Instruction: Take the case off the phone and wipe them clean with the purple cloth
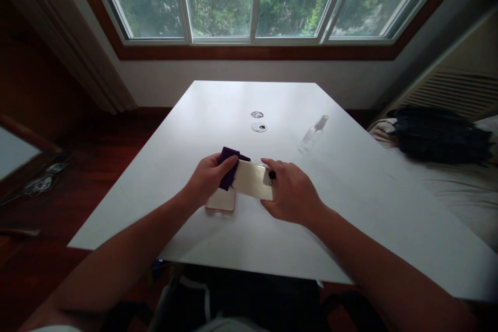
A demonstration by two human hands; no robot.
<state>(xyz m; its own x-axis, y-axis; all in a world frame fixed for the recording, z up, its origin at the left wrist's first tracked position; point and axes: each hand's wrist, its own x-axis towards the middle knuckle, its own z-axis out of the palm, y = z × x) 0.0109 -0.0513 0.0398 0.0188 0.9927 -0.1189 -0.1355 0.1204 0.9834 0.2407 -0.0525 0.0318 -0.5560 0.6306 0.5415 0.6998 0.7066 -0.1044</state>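
A pale, shiny smartphone (251, 179) is held level above the table, its back and dark round camera facing up. My right hand (292, 191) grips its camera end, fingers along the far edge and thumb on the near one. At the other end, my left hand (206, 176) pinches a folded dark purple cloth (227, 166), which touches the phone's left end. Below my left hand, a clear phone case with a pinkish rim (221, 201) lies on the table, partly hidden by the hand and cloth.
On the white table (175, 150), a clear spray bottle (313, 135) lies on its side at the right. Two round cable-hole covers (259, 127) sit in the tabletop beyond my hands. Dark clothing (439, 135) lies on a bed to the right. A window stands behind the table.
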